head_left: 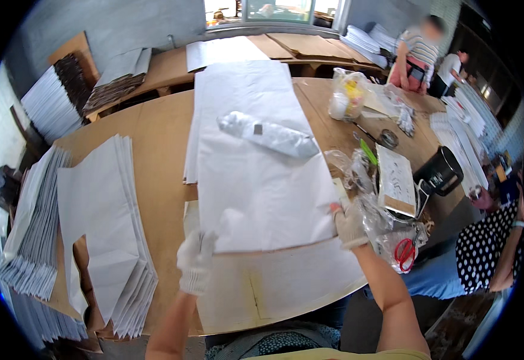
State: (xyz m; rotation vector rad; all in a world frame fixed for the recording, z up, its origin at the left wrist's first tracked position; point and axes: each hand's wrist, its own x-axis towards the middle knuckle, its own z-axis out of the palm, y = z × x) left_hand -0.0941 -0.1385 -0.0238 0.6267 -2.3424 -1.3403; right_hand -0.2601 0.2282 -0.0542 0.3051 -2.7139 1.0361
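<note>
A stack of large white paper sacks (262,198) lies lengthwise on the table in front of me. Across its upper part rests a long silvery plastic-wrapped bundle (268,135). At the stack's near left corner is my left hand (196,258) in a white knit glove, its fingers pointing away from me and smeared. My right hand (350,227), also gloved, with a reddish fingertip showing, has its fingers closed at the near right edge of the top sack. Beneath the near end lies a pale sheet (286,279) with a yellowish stain.
More folded white sacks (103,210) fan out at the left. On the right are red-handled scissors (404,252), crumpled clear plastic, a white board (395,180), a black mug (440,172), a roll of tape (387,139) and a plastic bag (347,96). Other people stand at the right.
</note>
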